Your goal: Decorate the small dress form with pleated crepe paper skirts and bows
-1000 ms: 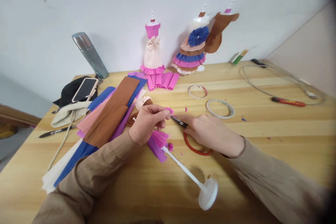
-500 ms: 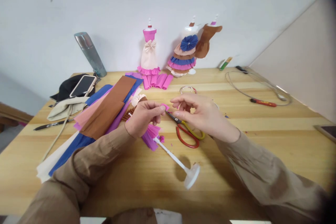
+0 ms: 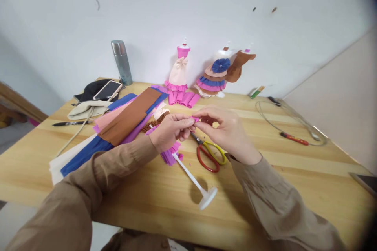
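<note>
Between my two hands is a small piece of pink crepe paper (image 3: 195,119). My left hand (image 3: 173,130) pinches it from the left; the thumb and forefinger of my right hand (image 3: 225,131) close on its right side. Below them lies a pair of scissors (image 3: 209,156) with one red and one yellow handle loop, blades partly under my hands. A small dress form with a white stand (image 3: 191,178) lies on its side, wearing a pink and purple ruffled paper skirt (image 3: 170,153); my left hand and forearm hide part of it.
Crepe paper strips (image 3: 126,117) in several colours are piled left, near a phone (image 3: 108,90), cap, pen (image 3: 72,123) and flask (image 3: 122,62). Paper-dressed mannequins (image 3: 178,71) stand along the wall, with folded pink paper (image 3: 184,99) in front. A cable (image 3: 260,115) and red-handled tool (image 3: 294,139) lie right.
My right hand has come in to meet my left, and its fingertips now also pinch the pink paper. The camera view has shifted, moving the background rightward and down.
</note>
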The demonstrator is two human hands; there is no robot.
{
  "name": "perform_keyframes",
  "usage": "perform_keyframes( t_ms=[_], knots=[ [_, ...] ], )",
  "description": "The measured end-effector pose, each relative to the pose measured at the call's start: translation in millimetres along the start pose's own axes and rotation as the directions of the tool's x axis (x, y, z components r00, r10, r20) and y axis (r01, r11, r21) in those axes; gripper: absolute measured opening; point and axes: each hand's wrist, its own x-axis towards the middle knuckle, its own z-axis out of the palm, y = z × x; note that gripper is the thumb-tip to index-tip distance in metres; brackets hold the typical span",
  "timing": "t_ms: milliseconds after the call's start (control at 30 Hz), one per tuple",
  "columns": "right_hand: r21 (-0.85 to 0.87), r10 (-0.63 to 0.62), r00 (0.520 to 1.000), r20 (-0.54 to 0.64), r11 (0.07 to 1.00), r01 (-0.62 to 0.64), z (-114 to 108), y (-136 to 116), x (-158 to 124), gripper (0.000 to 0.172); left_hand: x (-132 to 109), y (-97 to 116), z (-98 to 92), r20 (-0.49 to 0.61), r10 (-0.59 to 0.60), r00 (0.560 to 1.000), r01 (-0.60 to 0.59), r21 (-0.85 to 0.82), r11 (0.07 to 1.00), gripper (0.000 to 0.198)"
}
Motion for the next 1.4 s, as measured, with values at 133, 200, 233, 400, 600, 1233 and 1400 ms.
perform_keyframes(
  t_ms=[133, 200, 233, 400, 600, 1233, 1400],
  knots=[
    [0.18, 0.088, 0.994, -0.06, 0.981, -0.076, 1.6, -0.4, 1.9, 0.011, -4.4, 7.4, 2.0, 0.021, 0.033, 0.999, -0.032, -0.031, 0.999, 0.027],
    [0.297, 0.141, 0.988, -0.057, 0.948, -0.118, 2.5, 0.1, 2.1, 0.01, -7.5, 11.4, 4.8, -0.002, 0.036, 0.999, -0.036, 0.003, 0.999, 0.028],
    [0.353, 0.165, 0.985, -0.045, 0.925, -0.139, 2.9, 0.3, 2.1, 0.011, -9.2, 13.0, 6.7, -0.015, 0.042, 0.999, -0.042, 0.037, 0.998, 0.028],
    [0.556, 0.254, 0.967, -0.022, 0.807, -0.199, 6.8, 1.8, 1.8, 0.015, -14.9, 13.2, 15.2, -0.097, 0.171, 0.981, -0.14, 0.268, 0.953, 0.025],
    [0.705, 0.323, 0.936, 0.143, 0.631, -0.325, 11.3, 4.6, -1.7, 0.017, -14.8, 10.3, 8.8, -0.074, 0.127, 0.989, -0.098, 0.319, 0.943, 0.027],
    [0.694, 0.406, 0.866, 0.29, 0.534, -0.483, 20.0, 11.4, -3.9, 0.031, -15.2, 14.3, -10.1, 0.026, -0.157, 0.987, 0.15, 0.162, 0.975, 0.037],
    [0.704, 0.403, 0.861, 0.311, 0.511, -0.494, 21.8, 15.7, -3.8, 0.031, -12.9, 13.9, -16.6, 0.042, -0.142, 0.989, 0.129, 0.219, 0.967, 0.031]
  ],
)
